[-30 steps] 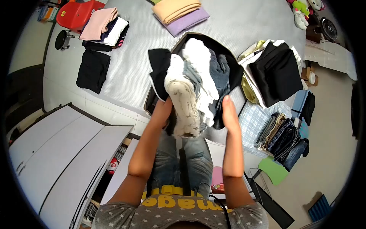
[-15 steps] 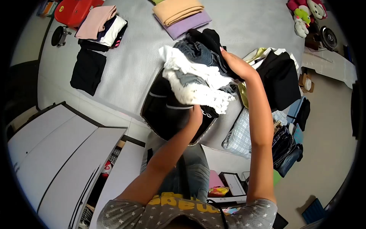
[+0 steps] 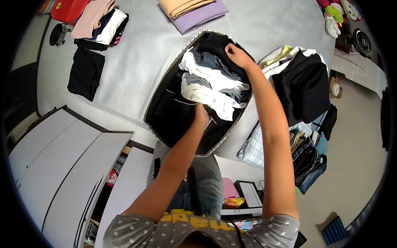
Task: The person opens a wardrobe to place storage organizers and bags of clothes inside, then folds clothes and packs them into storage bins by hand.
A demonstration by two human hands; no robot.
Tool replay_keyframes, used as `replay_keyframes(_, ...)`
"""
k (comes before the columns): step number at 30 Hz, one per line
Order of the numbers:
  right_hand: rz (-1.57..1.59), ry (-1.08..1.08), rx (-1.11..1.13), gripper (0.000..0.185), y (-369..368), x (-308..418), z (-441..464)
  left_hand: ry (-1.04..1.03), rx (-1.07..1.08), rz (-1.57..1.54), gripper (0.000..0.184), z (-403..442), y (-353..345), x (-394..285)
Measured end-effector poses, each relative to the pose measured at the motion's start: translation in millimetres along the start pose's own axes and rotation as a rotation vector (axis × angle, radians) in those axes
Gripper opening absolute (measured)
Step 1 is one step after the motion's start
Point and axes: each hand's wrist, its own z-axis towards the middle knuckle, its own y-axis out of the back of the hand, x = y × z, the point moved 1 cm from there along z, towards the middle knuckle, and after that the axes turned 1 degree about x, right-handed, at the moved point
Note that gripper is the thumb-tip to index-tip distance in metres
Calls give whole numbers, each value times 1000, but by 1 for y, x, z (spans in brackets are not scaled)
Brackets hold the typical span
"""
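Observation:
A black-lined bag [image 3: 165,120] lies open on the grey bed. In its far right part sits a bundle of folded clothes: white patterned cloth [image 3: 211,97], blue-grey denim [image 3: 211,62] and black cloth [image 3: 215,43]. My left hand [image 3: 201,115] is at the near edge of the bundle, its fingers hidden under the white cloth. At the far right side of the bundle, my right hand [image 3: 237,56] is closed on the black cloth. Dark clothing with white piping lies on the bag's left side.
Folded orange and purple cloths [image 3: 198,16] lie beyond the bag. A pile of black and white clothes [image 3: 302,87] is at the right, above rolled jeans [image 3: 306,157]. Clothes and black trousers [image 3: 86,73] lie at the left, near a white cabinet [image 3: 74,165].
The bundle was upright between my hands, then turned sideways over the bag. It now sits lower, inside the bag's right part, and both hands have come down with it.

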Motion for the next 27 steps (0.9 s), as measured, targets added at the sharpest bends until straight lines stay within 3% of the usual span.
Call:
replay_keyframes(3, -633, -71, -323, 26, -24, 6, 9, 28, 38, -83, 47, 4, 11, -6)
replay_keyframes(7, -972, 210, -416, 36, -30, 12, 15, 102, 111, -315, 45, 11, 30, -9)
replay_keyframes(9, -960, 253, -397, 43, -28, 16, 11, 118, 116, -378, 46, 13, 34, -8)
replay_keyframes(13, 40, 50, -3, 43, -41, -31, 33, 99, 257, -377, 43, 18, 38, -7)
replay_keyframes(15, 432, -98, 140, 41, -43, -35, 32, 125, 24, -34, 48, 22, 41, -3)
replay_keyframes(17, 631, -185, 216, 39, -42, -31, 36, 41, 79, 227, 59, 30, 42, 0)
replay_keyframes(20, 751, -221, 305, 37, -37, -43, 44, -207, -1, 595, 62, 26, 0, -14)
replay_keyframes(21, 731, -208, 303, 37, -33, -47, 49, -189, -42, 505, 61, 25, -9, -11)
replay_keyframes(23, 528, -74, 144, 36, -24, -63, 59, -296, -33, 460, 59, 28, -14, -6)
replay_keyframes(24, -106, -127, -260, 32, 0, -19, 27, -295, -35, 455, 59, 30, -12, -5)
replay_keyframes(25, -275, -156, -462, 28, 13, 23, -7, -287, -33, 500, 60, 32, -9, -6)
replay_keyframes(27, -255, -66, -725, 26, 29, 40, -41, -269, -28, 550, 60, 28, -12, -7)
